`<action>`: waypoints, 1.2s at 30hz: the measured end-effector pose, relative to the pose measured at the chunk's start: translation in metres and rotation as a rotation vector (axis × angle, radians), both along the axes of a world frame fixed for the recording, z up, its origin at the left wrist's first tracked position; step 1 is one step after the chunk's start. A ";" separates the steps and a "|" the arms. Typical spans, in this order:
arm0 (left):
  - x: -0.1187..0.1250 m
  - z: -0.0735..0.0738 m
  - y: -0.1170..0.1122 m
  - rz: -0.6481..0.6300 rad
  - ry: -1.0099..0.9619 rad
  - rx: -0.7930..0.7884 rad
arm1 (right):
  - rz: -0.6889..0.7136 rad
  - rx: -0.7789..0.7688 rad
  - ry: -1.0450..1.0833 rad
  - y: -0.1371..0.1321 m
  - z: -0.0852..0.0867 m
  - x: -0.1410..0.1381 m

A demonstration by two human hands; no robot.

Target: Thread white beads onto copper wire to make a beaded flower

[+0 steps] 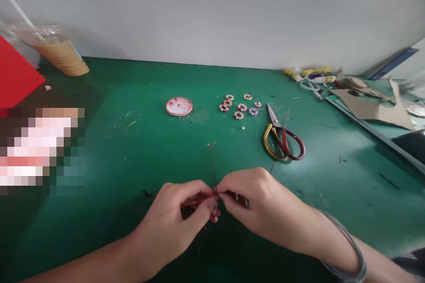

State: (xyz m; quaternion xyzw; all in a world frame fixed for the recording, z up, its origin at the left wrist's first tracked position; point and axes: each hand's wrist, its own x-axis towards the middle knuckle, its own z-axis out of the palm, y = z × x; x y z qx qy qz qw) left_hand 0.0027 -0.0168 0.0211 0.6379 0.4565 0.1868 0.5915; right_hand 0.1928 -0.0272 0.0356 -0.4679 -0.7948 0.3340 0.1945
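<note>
Near the front of the green table, my left hand (184,214) is closed in a pinch on a thin red cord (191,204). The fingertips of my right hand (259,196) meet it there, also pinched on the cord. Two thin strands (213,163) stick up from between the fingertips, with small light tips. My fingers hide the exact spot where the strands cross. Beyond my right hand lie scissors (283,141) with one yellow and one dark red handle, blades pointing away. Several small beaded rings (242,107) lie farther back, left of the scissors.
A small round dish (179,107) with red bits in it stands behind my hands. A drink cup (61,55) with a straw leans at the back left, near a red object (16,73). Cut cardboard (375,104) and yellow-and-white tubes (312,73) lie at the right.
</note>
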 end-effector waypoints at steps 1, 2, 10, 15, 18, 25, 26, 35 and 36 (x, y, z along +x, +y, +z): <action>0.000 0.000 0.000 0.003 -0.002 -0.015 | -0.008 -0.019 0.015 0.000 0.001 0.000; 0.000 0.000 0.000 0.008 -0.007 -0.029 | -0.013 -0.050 0.036 -0.001 0.003 0.000; 0.001 0.001 0.000 0.021 -0.029 -0.029 | -0.041 -0.247 0.193 0.003 0.002 0.001; 0.000 -0.003 -0.001 0.044 -0.043 0.035 | -0.037 -0.283 0.294 0.003 -0.003 -0.001; -0.002 -0.005 -0.001 0.036 -0.058 0.055 | -0.042 -0.298 0.342 0.003 -0.004 -0.001; -0.003 -0.005 0.000 0.028 -0.055 0.074 | -0.041 -0.290 0.339 0.003 -0.005 -0.001; -0.003 -0.005 0.000 0.031 -0.066 0.068 | -0.044 -0.306 0.340 0.004 -0.004 0.000; -0.002 -0.004 0.002 0.059 -0.147 -0.038 | -0.073 -0.307 0.229 0.005 0.002 0.002; -0.002 -0.004 0.002 0.059 -0.144 -0.033 | -0.075 -0.300 0.223 0.004 0.002 0.002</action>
